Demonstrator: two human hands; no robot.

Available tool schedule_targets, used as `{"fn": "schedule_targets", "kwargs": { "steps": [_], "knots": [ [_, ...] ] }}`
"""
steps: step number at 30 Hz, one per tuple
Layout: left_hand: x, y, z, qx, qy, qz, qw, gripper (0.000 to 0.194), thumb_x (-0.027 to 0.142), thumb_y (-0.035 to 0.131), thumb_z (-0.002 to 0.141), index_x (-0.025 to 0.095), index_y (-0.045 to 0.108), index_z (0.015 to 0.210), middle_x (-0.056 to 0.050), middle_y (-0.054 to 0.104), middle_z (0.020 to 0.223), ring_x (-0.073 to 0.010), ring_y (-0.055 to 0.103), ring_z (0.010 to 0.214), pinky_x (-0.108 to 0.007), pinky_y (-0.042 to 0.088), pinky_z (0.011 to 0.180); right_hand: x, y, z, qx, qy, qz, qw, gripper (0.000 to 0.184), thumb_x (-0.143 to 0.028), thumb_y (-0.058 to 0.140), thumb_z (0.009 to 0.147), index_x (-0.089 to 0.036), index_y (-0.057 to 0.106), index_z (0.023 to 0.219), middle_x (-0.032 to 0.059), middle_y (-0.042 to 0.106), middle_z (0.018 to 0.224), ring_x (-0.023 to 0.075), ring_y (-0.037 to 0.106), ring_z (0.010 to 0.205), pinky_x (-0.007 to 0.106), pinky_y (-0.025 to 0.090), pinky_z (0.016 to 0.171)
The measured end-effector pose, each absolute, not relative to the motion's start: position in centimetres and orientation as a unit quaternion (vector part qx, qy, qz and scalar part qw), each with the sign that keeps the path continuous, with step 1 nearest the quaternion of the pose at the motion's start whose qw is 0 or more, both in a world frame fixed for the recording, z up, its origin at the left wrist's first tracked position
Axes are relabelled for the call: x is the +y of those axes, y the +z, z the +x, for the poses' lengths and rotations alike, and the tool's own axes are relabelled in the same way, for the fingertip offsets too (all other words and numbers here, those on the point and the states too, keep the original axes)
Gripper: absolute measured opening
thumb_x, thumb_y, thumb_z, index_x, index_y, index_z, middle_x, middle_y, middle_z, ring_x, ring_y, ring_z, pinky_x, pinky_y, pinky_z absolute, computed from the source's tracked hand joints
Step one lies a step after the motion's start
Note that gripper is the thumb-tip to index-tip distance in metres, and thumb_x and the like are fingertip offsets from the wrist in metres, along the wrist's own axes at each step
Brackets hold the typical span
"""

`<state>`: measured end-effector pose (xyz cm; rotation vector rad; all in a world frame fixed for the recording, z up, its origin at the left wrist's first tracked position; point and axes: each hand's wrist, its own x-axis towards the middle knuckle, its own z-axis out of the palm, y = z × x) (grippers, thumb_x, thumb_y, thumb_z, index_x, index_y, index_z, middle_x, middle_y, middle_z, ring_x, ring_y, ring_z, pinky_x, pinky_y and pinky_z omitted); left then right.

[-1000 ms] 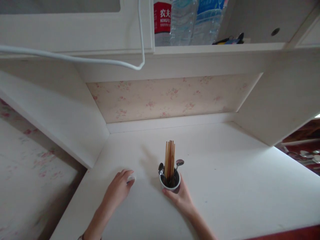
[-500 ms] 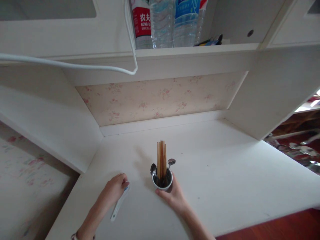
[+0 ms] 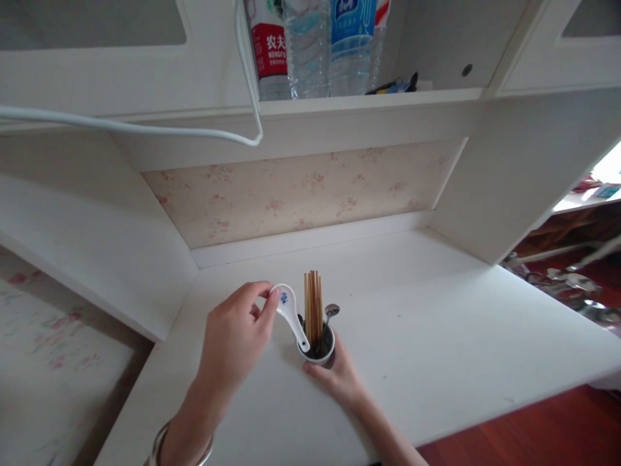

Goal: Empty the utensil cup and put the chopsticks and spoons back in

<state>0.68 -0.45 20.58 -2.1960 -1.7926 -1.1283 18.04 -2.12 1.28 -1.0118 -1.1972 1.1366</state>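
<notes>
Between thumb and fingers, my left hand (image 3: 242,330) pinches a white soup spoon (image 3: 292,315) with a blue mark by its bowl end. The spoon's handle points down, its tip over the near left rim of a cup (image 3: 328,355). Whether the tip touches the cup I cannot tell. My right hand (image 3: 339,378) is wrapped round the cup from the right and near side. Several wooden chopsticks (image 3: 314,304) stand upright in the cup. A metal spoon (image 3: 332,310) leans out to the right, and another metal spoon is mostly hidden behind the white one.
The cup stands on a white tabletop (image 3: 427,336) with side panels left and right. Overhead, a shelf (image 3: 369,103) holds several plastic bottles (image 3: 308,52). A white cable (image 3: 194,132) hangs across the upper left. Shiny metal items (image 3: 577,281) lie beyond the right edge.
My left hand has lifted the white spoon off the tabletop and carried it right to the cup, its handle end now over the rim. My right hand stays on the cup.
</notes>
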Motion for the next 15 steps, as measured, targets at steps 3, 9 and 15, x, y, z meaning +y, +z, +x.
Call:
{"fn": "schedule_targets", "kwargs": {
  "steps": [3, 9, 15],
  "knots": [
    [0.5, 18.9, 3.1, -0.556, -0.359, -0.748, 0.036, 0.022, 0.039, 0.050, 0.091, 0.022, 0.064, 0.087, 0.001, 0.068, 0.076, -0.0106, 0.057, 0.055, -0.022, 0.041, 0.059, -2.2, 1.6, 18.0, -0.522, 0.475, -0.434, 0.560, 0.072, -0.033, 0.084, 0.059, -0.025, 0.056, 0.125, 0.0097, 0.064, 0.122, 0.0350, 0.055, 0.117, 0.049, 0.045, 0.096],
    [1.1, 13.5, 5.1, -0.541, -0.300, -0.785, 0.044, 0.023, 0.033, 0.047, 0.093, 0.022, 0.064, 0.081, -0.004, 0.063, 0.084, -0.0180, 0.059, 0.079, -0.029, 0.045, 0.073, -2.3, 1.9, 17.9, -0.523, 0.471, -0.427, 0.568, 0.071, -0.034, 0.083, 0.060, -0.024, 0.056, 0.125, 0.0084, 0.064, 0.122, 0.0330, 0.057, 0.115, 0.046, 0.045, 0.097],
    [-0.1, 10.8, 4.7, -0.541, -0.286, -0.791, 0.015, 0.014, 0.031, 0.056, 0.087, 0.023, 0.067, 0.089, -0.008, 0.057, 0.099, -0.0223, 0.054, 0.088, -0.038, 0.046, 0.083, -2.4, 2.2, 17.9, -0.524, 0.468, -0.432, 0.566, 0.068, -0.031, 0.082, 0.060, -0.024, 0.057, 0.122, 0.0088, 0.066, 0.119, 0.0325, 0.059, 0.112, 0.046, 0.046, 0.096]
  ]
}}
